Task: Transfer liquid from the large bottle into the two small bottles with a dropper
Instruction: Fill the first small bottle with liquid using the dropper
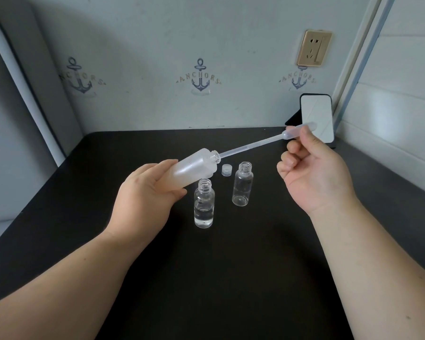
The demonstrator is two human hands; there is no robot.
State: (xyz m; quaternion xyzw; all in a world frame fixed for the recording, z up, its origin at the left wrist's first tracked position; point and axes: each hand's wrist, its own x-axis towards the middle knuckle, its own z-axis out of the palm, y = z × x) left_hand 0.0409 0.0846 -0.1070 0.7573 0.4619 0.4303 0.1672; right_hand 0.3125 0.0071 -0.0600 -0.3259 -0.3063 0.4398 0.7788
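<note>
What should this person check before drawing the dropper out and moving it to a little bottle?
1. Left hand has a firm grip on the tilted large bottle: ok.
2. Right hand pinches the dropper bulb: ok.
3. Dropper tip is inside the bottle neck: ok.
4. Liquid drawn into the stem: cannot tell.
5. Both small bottles uncapped and upright, near small bottle and far small bottle: ok.
6. Far bottle needs filling: ok, looks empty.

I note a black table set into a corner. Standing at its far right, a small mirror in a black frame leans back on its stand. Above it on the back wall, a gold socket plate. The wall bears three anchor prints.
</note>
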